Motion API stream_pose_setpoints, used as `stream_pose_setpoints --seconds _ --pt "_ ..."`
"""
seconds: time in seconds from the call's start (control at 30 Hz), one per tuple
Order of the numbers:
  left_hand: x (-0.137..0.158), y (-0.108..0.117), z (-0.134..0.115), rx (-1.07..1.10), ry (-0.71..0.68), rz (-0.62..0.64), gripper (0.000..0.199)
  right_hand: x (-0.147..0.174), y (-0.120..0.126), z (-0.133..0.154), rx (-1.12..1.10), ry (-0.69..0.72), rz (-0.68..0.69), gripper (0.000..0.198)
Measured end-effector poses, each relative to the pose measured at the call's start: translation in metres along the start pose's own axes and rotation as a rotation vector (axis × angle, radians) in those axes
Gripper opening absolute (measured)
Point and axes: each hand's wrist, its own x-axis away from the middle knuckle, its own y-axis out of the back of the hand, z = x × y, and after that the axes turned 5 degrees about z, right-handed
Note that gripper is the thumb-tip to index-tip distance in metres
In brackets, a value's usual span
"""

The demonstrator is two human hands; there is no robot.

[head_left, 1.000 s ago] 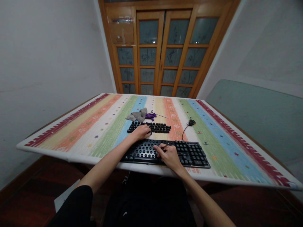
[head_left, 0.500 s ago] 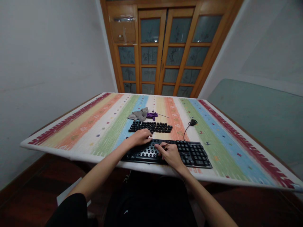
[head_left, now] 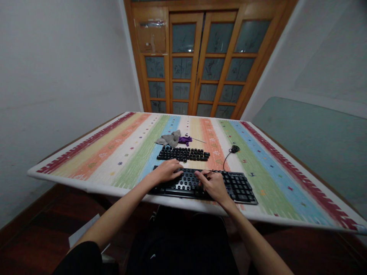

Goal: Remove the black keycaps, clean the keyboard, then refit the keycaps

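A black keyboard (head_left: 183, 185) lies near the table's front edge, with its left and middle part stripped of keycaps and its right part still wearing them. My left hand (head_left: 168, 170) rests on its upper left, fingers stretched over the bare switches. Over the middle, beside the remaining caps, my right hand (head_left: 214, 185) is closed, thumb pressed toward the fingers; whatever it grips is too small to tell. Just behind the keyboard, loose black keycaps (head_left: 183, 154) are laid out in rows.
Behind the keycaps lie a grey cloth (head_left: 169, 138), a purple cloth (head_left: 185, 141) and a thin rod (head_left: 199, 140). A coiled cable (head_left: 234, 149) runs from the keyboard's back edge. A striped cloth covers the table (head_left: 100, 152). Wooden doors (head_left: 197, 68) stand beyond.
My right hand has shifted slightly right along the keyboard. My left hand has moved a little left and down, with its fingers still over the switches. The view has shifted slightly.
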Motion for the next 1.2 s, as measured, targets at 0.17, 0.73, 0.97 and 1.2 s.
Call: stream_pose_setpoints --seconds 0.17,0.73,0.97,1.2 --pt "-0.024 0.0 0.009 -0.104 0.06 -0.022 0.019 0.003 0.002 0.003 0.015 -0.019 0.047 0.057" --pt "-0.062 -0.005 0.017 -0.23 0.084 0.092 0.015 0.009 -0.017 0.01 0.039 0.024 0.045 0.059" --pt "-0.064 -0.007 0.018 -0.219 0.099 0.075 0.012 0.006 -0.021 0.009 -0.004 -0.031 0.024 0.057" --pt "-0.065 -0.007 0.019 -0.22 0.077 0.073 0.014 0.005 -0.022 0.007 0.004 -0.041 0.025 0.058"
